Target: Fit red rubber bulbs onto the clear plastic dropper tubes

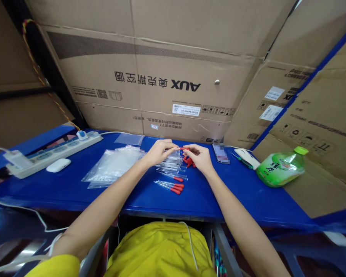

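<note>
While our left hand (159, 152) pinches slim tube (179, 149), mostly hidden, and our right hand (201, 158) clamps red bulb (185, 149) between hands, near clear tubes (170, 164), crooked pressing could snap tube, cutting fingertips.

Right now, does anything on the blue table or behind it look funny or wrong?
Yes: the AUX lettering on the cardboard panel behind the blue table is upside down, so it reads wrong way up. I see nothing spilled or broken; the red-bulbed droppers near the table's front edge lie together.
</note>
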Demonstrator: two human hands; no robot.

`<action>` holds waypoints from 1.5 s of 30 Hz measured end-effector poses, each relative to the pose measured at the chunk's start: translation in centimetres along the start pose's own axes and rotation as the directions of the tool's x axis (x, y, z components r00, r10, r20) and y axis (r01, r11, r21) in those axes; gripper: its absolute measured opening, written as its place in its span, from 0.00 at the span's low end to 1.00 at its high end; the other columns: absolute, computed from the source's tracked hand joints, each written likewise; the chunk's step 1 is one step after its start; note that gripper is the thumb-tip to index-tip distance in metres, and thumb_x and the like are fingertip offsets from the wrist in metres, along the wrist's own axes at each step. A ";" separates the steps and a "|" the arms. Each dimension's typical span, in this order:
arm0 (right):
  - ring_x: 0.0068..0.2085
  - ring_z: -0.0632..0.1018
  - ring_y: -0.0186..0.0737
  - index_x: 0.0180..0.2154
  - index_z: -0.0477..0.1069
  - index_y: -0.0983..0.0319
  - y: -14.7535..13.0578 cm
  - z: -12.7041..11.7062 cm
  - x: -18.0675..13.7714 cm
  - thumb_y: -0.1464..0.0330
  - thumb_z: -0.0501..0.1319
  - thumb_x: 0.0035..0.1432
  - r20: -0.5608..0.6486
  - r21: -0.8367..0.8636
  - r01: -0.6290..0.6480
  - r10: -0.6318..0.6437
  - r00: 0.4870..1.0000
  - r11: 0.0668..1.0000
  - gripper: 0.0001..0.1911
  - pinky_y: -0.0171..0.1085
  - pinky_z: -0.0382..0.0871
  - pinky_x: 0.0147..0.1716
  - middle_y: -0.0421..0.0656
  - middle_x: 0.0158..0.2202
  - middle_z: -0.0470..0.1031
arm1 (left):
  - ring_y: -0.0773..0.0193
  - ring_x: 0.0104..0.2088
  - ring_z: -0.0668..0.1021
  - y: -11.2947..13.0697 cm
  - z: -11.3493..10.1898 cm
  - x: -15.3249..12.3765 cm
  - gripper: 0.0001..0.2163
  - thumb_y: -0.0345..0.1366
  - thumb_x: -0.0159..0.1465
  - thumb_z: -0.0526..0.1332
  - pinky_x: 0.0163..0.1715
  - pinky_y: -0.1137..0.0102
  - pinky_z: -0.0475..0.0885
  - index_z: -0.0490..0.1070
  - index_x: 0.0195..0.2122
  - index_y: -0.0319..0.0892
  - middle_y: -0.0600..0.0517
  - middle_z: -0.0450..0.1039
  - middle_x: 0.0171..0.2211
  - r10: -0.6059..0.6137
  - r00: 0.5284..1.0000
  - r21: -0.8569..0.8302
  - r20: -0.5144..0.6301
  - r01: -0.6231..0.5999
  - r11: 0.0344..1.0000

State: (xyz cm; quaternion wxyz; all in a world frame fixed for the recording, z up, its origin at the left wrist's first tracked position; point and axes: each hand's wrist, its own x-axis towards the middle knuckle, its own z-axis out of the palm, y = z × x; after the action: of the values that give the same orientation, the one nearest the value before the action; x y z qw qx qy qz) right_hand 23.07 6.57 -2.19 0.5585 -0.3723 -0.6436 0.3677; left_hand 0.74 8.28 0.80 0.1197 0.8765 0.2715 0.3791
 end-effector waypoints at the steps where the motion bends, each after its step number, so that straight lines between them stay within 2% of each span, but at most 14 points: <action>1: 0.34 0.84 0.46 0.39 0.82 0.60 0.0 0.0 0.0 0.55 0.74 0.51 0.000 0.005 0.002 -0.002 1.000 1.000 0.18 0.44 0.80 0.41 0.44 0.33 0.84 | 0.64 0.31 0.76 0.0 0.0 0.0 0.20 0.47 0.74 0.56 0.36 0.70 0.66 0.83 0.44 0.39 0.48 0.77 0.32 0.001 1.000 -0.006 0.004 -0.001 1.000; 10: 0.32 0.83 0.45 0.37 0.82 0.60 0.1 0.2 -0.2 0.54 0.74 0.51 -0.004 -0.017 0.020 -0.020 1.000 1.000 0.18 0.43 0.80 0.38 0.45 0.32 0.84 | 0.64 0.31 0.75 -0.3 0.1 -0.3 0.18 0.45 0.75 0.56 0.35 0.71 0.65 0.82 0.46 0.39 0.48 0.75 0.32 0.001 0.999 -0.009 0.050 -0.001 1.000; 22: 0.33 0.84 0.45 0.38 0.82 0.60 0.0 0.4 -0.4 0.55 0.72 0.53 0.020 -0.035 0.011 -0.011 1.000 0.999 0.17 0.43 0.80 0.38 0.45 0.34 0.85 | 0.65 0.29 0.74 -0.3 0.0 -0.3 0.19 0.46 0.75 0.55 0.34 0.70 0.65 0.83 0.45 0.40 0.49 0.74 0.30 0.008 0.997 -0.013 0.080 -0.007 1.000; 31: 0.36 0.84 0.45 0.43 0.82 0.59 0.3 -0.4 0.1 0.54 0.73 0.53 0.060 -0.109 0.028 -0.021 0.998 0.994 0.20 0.42 0.80 0.41 0.45 0.37 0.84 | 0.63 0.34 0.77 -0.6 0.2 -0.1 0.15 0.44 0.73 0.60 0.38 0.69 0.69 0.83 0.46 0.41 0.47 0.77 0.35 -0.019 1.000 0.024 -0.017 0.020 1.000; 37: 0.33 0.84 0.44 0.42 0.81 0.60 -0.3 -0.2 0.0 0.54 0.73 0.52 0.043 -0.023 -0.008 0.009 0.999 1.000 0.20 0.43 0.80 0.39 0.44 0.33 0.84 | 0.64 0.35 0.77 -0.8 0.4 -0.2 0.12 0.43 0.70 0.64 0.38 0.69 0.69 0.83 0.46 0.43 0.48 0.77 0.38 -0.035 0.994 0.030 -0.099 0.039 0.999; 40: 0.32 0.83 0.44 0.38 0.81 0.60 -0.5 0.0 0.1 0.53 0.73 0.51 0.005 -0.003 -0.019 0.019 1.000 1.000 0.20 0.43 0.81 0.38 0.44 0.31 0.83 | 0.64 0.34 0.77 -0.6 0.4 -0.1 0.12 0.43 0.69 0.65 0.38 0.68 0.70 0.83 0.46 0.43 0.48 0.78 0.37 -0.044 0.994 -0.020 -0.100 0.043 0.999; 45: 0.31 0.83 0.44 0.37 0.81 0.60 -0.3 0.1 0.2 0.53 0.74 0.49 -0.025 0.034 -0.024 0.025 0.999 0.999 0.20 0.43 0.81 0.37 0.44 0.30 0.83 | 0.63 0.37 0.78 -0.6 0.6 -0.1 0.14 0.43 0.72 0.60 0.38 0.68 0.70 0.83 0.46 0.42 0.47 0.78 0.37 -0.032 0.997 -0.070 -0.076 0.027 0.997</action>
State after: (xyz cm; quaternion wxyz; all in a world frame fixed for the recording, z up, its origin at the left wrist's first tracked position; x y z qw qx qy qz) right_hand 22.96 6.56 -1.82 0.5681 -0.3753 -0.6256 0.3808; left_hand 0.86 8.78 0.11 0.1450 0.8525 0.2755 0.4198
